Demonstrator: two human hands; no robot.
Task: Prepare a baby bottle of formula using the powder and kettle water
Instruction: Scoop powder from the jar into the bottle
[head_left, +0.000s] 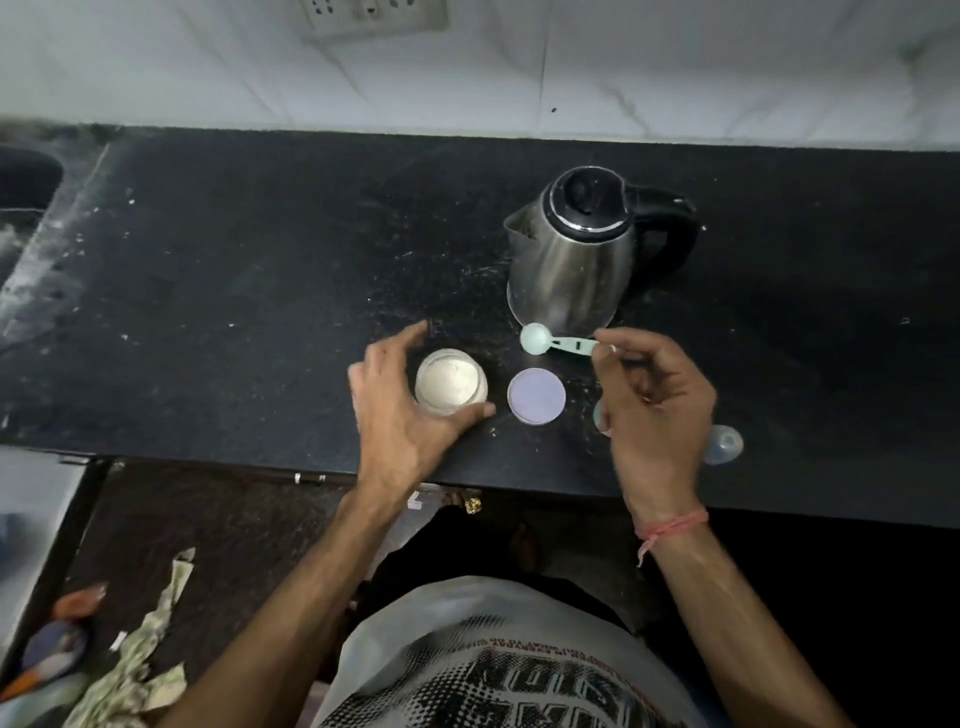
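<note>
The left hand curls round an open jar of white powder, thumb at its near side and fingers arched over its far side; whether the fingertips press the glass cannot be told. The right hand pinches the end of the handle of a pale green scoop, bowl pointing toward the left hand and held just above the counter. The bowl looks empty, though blur leaves this uncertain.

Between the hands lies a round lid, flat on the counter, just right of the jar. Beyond the right hand stands a steel kettle, lid shut, handle pointing away to the right. Near the right hand's outer edge lies a clear teat. A pale object is partly hidden under the right hand; it may be the bottle, but this cannot be confirmed.

Step in hand, as judged: measuring the powder. The jar is open and steadied, and the scoop is ready.

The next move calls for carrying the scoop across the lid to the jar mouth, dipping it, and lifting a level measure without tipping the jar.
</note>
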